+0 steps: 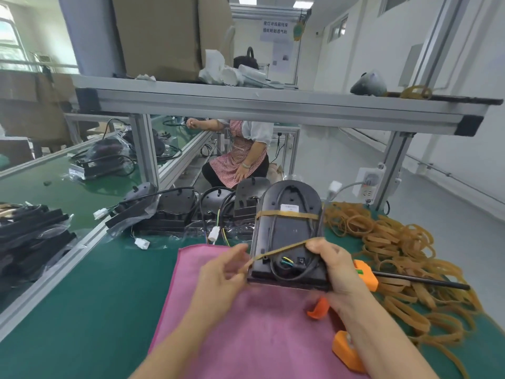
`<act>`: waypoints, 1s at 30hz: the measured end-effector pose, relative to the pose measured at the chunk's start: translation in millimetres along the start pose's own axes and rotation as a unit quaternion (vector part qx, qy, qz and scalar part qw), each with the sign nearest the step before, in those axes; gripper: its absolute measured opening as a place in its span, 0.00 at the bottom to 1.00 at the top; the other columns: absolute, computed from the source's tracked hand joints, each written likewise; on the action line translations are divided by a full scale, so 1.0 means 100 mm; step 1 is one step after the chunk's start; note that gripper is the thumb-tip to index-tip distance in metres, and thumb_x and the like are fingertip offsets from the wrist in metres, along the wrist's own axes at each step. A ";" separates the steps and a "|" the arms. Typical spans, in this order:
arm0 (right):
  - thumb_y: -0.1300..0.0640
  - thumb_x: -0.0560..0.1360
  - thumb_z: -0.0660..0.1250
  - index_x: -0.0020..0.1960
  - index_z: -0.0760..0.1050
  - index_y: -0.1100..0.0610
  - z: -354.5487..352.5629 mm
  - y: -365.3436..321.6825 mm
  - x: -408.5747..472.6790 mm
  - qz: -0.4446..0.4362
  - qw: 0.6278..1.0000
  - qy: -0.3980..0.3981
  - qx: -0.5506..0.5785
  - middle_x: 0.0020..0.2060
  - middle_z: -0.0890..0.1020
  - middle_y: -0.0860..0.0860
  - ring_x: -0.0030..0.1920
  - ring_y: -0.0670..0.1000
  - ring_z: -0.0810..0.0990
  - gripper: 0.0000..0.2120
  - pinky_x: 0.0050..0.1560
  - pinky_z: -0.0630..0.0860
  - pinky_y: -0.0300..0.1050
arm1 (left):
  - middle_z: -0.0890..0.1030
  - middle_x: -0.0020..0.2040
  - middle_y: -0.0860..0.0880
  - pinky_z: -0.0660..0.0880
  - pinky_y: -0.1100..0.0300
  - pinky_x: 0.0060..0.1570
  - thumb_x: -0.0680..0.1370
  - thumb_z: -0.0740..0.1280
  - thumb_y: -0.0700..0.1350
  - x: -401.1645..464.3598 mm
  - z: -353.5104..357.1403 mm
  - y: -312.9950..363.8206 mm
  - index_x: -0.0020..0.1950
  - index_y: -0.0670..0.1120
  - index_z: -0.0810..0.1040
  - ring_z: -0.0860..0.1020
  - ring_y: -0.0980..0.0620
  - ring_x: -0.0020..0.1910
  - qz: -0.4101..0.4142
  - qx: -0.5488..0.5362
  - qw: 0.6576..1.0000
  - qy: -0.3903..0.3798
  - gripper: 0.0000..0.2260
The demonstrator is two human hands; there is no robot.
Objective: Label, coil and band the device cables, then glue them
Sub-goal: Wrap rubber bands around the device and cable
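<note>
A black device [288, 228] stands tilted above the pink cloth [246, 324], its black cable coiled against its back. One tan rubber band [287, 214] wraps its upper part, just below a white label [290, 207]. A second tan band [278, 250] is stretched slantwise across the lower part. My left hand [222, 272] pinches the left end of that band. My right hand [334, 265] grips the device's lower right edge and holds the band's other end under the thumb.
A pile of loose tan rubber bands [396, 247] lies to the right on the green belt. An orange glue gun [366, 274] with a black stick lies behind my right wrist. More black devices [175, 209] with cables crowd the back left. A seated person [240, 157] works beyond.
</note>
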State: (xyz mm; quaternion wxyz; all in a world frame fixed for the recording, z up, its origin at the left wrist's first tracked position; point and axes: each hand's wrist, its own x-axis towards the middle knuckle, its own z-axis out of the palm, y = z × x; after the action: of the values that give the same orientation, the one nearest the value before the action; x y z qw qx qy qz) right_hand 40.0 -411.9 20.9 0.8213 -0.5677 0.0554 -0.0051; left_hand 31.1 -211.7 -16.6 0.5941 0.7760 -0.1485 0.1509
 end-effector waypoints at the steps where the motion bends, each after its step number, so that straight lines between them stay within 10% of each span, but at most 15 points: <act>1: 0.65 0.68 0.69 0.35 0.76 0.61 0.01 0.01 0.02 0.003 1.000 0.005 0.000 0.30 0.80 0.59 0.28 0.54 0.78 0.04 0.34 0.77 0.44 | 0.84 0.50 0.50 0.76 0.59 0.53 0.74 0.67 0.33 -0.04 0.07 -0.03 0.55 0.52 0.80 0.80 0.54 0.48 -0.070 -0.087 0.993 -0.027 0.16; 6: 0.61 0.63 0.68 0.34 0.77 0.61 -0.06 -0.05 -0.05 0.034 0.997 -0.066 -0.006 0.30 0.81 0.59 0.28 0.54 0.81 0.04 0.30 0.79 0.44 | 0.82 0.43 0.41 0.76 0.51 0.49 0.72 0.63 0.34 -0.04 -0.19 0.02 0.48 0.34 0.81 0.79 0.46 0.44 0.057 0.058 0.989 -0.126 0.10; 10: 0.61 0.61 0.70 0.38 0.80 0.63 -0.10 -0.05 -0.07 0.085 0.990 -0.110 -0.038 0.34 0.83 0.62 0.29 0.56 0.82 0.08 0.27 0.78 0.44 | 0.84 0.40 0.50 0.72 0.56 0.43 0.64 0.68 0.31 0.13 -0.37 0.19 0.36 0.41 0.82 0.79 0.53 0.42 0.276 0.312 0.905 -0.092 0.07; 16: 0.65 0.75 0.63 0.40 0.79 0.64 -0.04 0.09 -0.02 0.081 0.990 -0.093 -0.067 0.34 0.83 0.60 0.30 0.53 0.82 0.08 0.32 0.79 0.41 | 0.78 0.36 0.53 0.71 0.66 0.35 0.62 0.67 0.24 0.18 -0.22 0.25 0.34 0.51 0.75 0.74 0.58 0.32 0.038 0.080 0.994 0.056 0.20; 19: 0.62 0.71 0.68 0.42 0.80 0.64 -0.04 0.16 -0.03 0.072 0.990 -0.104 -0.059 0.38 0.84 0.61 0.33 0.54 0.83 0.05 0.35 0.80 0.44 | 0.78 0.34 0.46 0.73 0.50 0.38 0.63 0.67 0.22 0.20 -0.23 0.24 0.30 0.46 0.76 0.75 0.46 0.34 -0.016 0.026 0.998 0.047 0.17; 27: 0.54 0.66 0.73 0.45 0.82 0.65 0.00 0.20 -0.03 0.056 0.987 -0.141 -0.059 0.43 0.84 0.64 0.38 0.56 0.84 0.15 0.38 0.80 0.44 | 0.77 0.36 0.50 0.73 0.60 0.43 0.67 0.67 0.20 0.09 -0.39 0.04 0.31 0.44 0.79 0.75 0.56 0.36 -0.060 -0.106 0.991 -0.057 0.19; 30: 0.54 0.67 0.75 0.46 0.84 0.64 0.00 0.20 -0.02 0.044 0.989 -0.141 -0.026 0.45 0.85 0.63 0.41 0.56 0.85 0.14 0.40 0.81 0.45 | 0.82 0.48 0.46 0.75 0.58 0.54 0.67 0.71 0.27 0.01 -0.51 -0.01 0.46 0.42 0.84 0.80 0.52 0.48 -0.078 -0.222 0.967 -0.102 0.13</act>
State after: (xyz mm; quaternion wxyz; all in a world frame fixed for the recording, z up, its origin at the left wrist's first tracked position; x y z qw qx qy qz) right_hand 36.5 -405.0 2.6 0.8052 -0.5811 -0.0357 0.1122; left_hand 29.2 -162.4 -4.2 0.7433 0.6449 -0.1775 -0.0125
